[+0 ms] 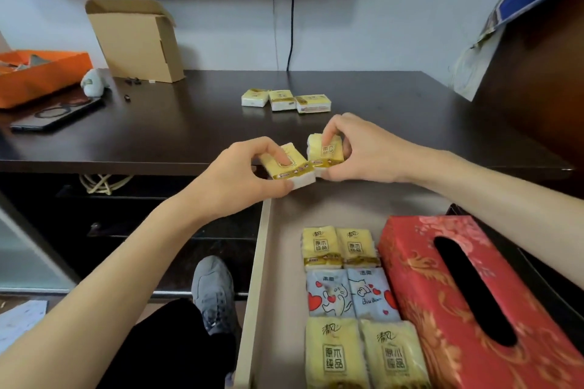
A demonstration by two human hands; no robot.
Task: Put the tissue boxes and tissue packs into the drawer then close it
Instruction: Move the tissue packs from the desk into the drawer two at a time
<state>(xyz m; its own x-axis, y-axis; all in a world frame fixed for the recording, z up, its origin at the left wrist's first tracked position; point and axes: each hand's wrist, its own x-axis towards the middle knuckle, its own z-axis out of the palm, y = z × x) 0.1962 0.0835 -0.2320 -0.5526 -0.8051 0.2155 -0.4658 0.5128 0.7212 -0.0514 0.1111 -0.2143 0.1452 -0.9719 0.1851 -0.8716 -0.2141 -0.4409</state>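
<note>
Yellow packs in both hands: left hand (240, 174) pinches 1 pack (289, 169), right hand (363, 151) pinches another (325, 151), above the open drawer (268, 262). 6 packs and the red tissue box (458, 294) are in; 3 packs (286, 100) wait on the table (189, 123).

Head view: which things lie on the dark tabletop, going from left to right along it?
Orange box → phone → small plush toy → cardboard box → three yellow tissue packs.
</note>
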